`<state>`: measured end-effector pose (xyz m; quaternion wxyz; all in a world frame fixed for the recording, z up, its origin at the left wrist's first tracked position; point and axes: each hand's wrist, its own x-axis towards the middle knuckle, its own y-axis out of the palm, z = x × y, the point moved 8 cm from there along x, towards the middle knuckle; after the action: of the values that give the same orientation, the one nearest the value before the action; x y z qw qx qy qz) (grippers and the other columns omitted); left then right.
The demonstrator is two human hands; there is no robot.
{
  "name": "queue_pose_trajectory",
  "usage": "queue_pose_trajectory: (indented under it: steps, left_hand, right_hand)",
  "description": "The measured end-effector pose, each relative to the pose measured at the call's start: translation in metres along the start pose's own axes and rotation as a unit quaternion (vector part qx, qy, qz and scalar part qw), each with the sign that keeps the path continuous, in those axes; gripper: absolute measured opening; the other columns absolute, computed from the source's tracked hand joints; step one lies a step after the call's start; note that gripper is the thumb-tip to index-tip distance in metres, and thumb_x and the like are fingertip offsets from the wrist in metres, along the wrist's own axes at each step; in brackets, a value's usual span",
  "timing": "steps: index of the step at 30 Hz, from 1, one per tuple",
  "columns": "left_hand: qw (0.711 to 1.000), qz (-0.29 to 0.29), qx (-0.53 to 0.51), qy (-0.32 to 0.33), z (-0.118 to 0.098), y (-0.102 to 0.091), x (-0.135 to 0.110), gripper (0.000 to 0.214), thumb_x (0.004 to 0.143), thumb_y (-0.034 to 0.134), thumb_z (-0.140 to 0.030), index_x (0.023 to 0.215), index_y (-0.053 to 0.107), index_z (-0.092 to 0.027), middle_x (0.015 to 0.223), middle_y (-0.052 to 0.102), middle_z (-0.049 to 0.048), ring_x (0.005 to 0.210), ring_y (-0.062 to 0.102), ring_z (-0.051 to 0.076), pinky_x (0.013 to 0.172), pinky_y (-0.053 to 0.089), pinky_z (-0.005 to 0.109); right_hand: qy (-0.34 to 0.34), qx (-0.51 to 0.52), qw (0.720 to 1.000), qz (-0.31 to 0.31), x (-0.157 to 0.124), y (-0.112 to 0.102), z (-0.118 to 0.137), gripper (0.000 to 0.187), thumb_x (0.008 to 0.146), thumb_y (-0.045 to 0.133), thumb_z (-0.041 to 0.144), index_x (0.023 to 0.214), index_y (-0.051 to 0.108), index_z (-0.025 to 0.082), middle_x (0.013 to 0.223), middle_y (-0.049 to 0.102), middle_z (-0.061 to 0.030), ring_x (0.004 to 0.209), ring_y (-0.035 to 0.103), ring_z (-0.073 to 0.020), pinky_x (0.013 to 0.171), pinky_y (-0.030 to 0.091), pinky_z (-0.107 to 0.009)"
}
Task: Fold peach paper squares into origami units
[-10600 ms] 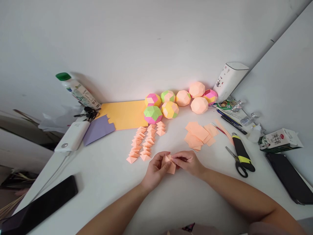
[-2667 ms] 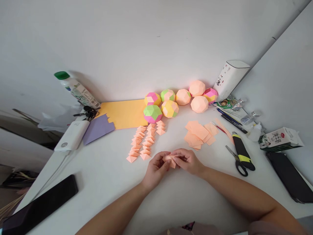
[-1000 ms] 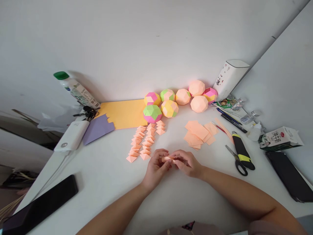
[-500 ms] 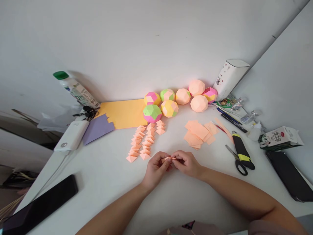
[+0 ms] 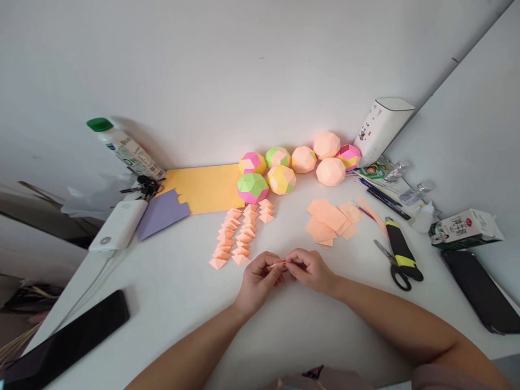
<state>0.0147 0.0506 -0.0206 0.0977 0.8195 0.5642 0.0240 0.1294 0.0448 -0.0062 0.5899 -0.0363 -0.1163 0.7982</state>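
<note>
Between my two hands is a small folded piece of peach paper (image 5: 278, 265), seen nearly edge-on. My left hand (image 5: 260, 279) pinches its left part with thumb and fingers. At its right end, the fingertips of my right hand (image 5: 309, 271) are closed on it too. Rows of folded peach paper units (image 5: 244, 236) lie just beyond my left hand. Past my right hand rests a loose pile of flat peach paper pieces (image 5: 331, 219). Several faceted paper balls, among them a green and pink ball (image 5: 252, 188) and a peach ball (image 5: 330, 171), sit near the wall.
Scissors (image 5: 394, 266) and a black and yellow utility knife (image 5: 403, 249) lie to the right, near a milk carton (image 5: 467, 228) and a black phone (image 5: 481, 290). On the left are yellow paper (image 5: 207, 187), purple paper (image 5: 163, 215), a white power bank (image 5: 118, 225) and another phone (image 5: 69, 341).
The folded paper has tilted slightly and looks thinner, more edge-on, between my fingers. My right hand's fingers have shifted a little; everything else lies as before.
</note>
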Motion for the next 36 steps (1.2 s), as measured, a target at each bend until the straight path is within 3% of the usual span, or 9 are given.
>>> queue_pose_trajectory:
  steps: [11,20,25,31,36]
  left_hand:
    - [0.999,0.018,0.032,-0.006,0.000,0.002,-0.001,0.018,0.082,0.060,-0.031,0.072,0.057,-0.016,0.070,0.054,-0.0013,0.055,0.053,0.009,0.051,0.042,0.022]
    - [0.998,0.020,0.064,-0.019,0.004,0.001,-0.004,0.033,0.081,0.060,-0.036,0.060,0.042,-0.018,0.050,0.039,-0.0075,0.044,0.032,0.006,0.044,0.024,0.020]
    - [0.997,0.014,0.067,-0.019,0.005,0.001,-0.003,0.035,0.081,0.059,-0.039,0.060,0.040,-0.018,0.051,0.037,-0.0079,0.045,0.028,0.005,0.044,0.022,0.020]
    - [0.996,0.009,0.071,-0.055,0.010,-0.002,-0.005,0.035,0.082,0.055,-0.044,0.062,0.041,-0.019,0.043,0.040,-0.0084,0.041,0.028,0.006,0.041,0.021,0.019]
    - [0.997,-0.047,0.034,-0.042,0.006,-0.010,-0.004,0.034,0.085,0.052,-0.042,0.063,0.040,-0.020,0.044,0.048,-0.0062,0.042,0.037,0.008,0.045,0.029,0.020]
  right_hand:
    - [0.000,0.006,1.000,0.024,0.000,0.001,0.002,0.012,0.084,0.050,0.025,0.074,0.049,0.017,0.053,0.046,0.0048,0.045,0.039,-0.0086,0.043,0.031,-0.020]
    - [0.026,0.038,0.999,0.022,-0.001,0.002,0.001,0.014,0.079,0.052,0.024,0.068,0.046,0.018,0.052,0.044,0.0054,0.044,0.035,-0.0080,0.041,0.028,-0.020]
    - [0.046,0.061,0.997,0.021,0.000,0.001,0.000,0.014,0.077,0.052,0.021,0.065,0.046,0.018,0.051,0.045,0.0051,0.044,0.037,-0.0082,0.042,0.031,-0.020]
    - [0.076,0.102,0.992,-0.006,-0.002,-0.006,-0.003,0.012,0.079,0.053,0.021,0.068,0.049,0.018,0.054,0.052,0.0031,0.048,0.050,-0.0101,0.046,0.040,-0.022]
    - [0.007,0.061,0.995,-0.075,-0.003,-0.015,0.003,0.011,0.084,0.052,0.022,0.074,0.050,0.018,0.061,0.060,0.0009,0.049,0.056,-0.0108,0.045,0.045,-0.022]
